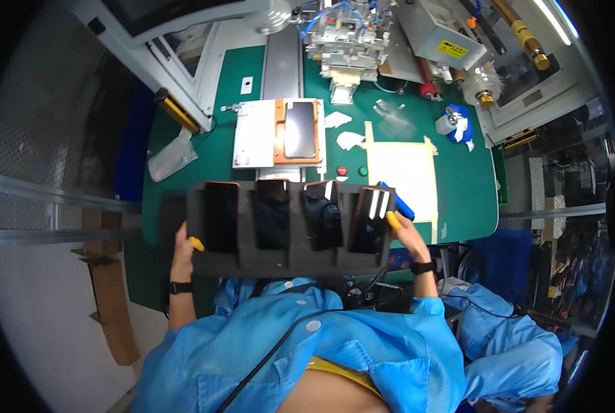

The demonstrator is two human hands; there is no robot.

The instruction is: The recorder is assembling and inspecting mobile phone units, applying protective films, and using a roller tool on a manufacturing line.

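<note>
Between my two hands is a black foam tray (280, 264), held in front of my body at the near edge of the table. Several dark phones (273, 219) lie side by side in its slots. My left hand (184, 249) is closed on the tray's left end, a yellow cover on its thumb. At the opposite end my right hand (408, 237) grips the tray, also with a yellow finger cover. Beyond the tray, another phone (300, 131) rests in an orange fixture (279, 141) on a white plate (254, 138).
A machine head with blue tubes (348, 41) stands behind the fixture. Right of it lie a yellow-taped white sheet (404, 172), a blue roller-like object (402, 204), a red button (342, 170) and a green button (362, 171). A clear plastic bag (172, 158) lies left.
</note>
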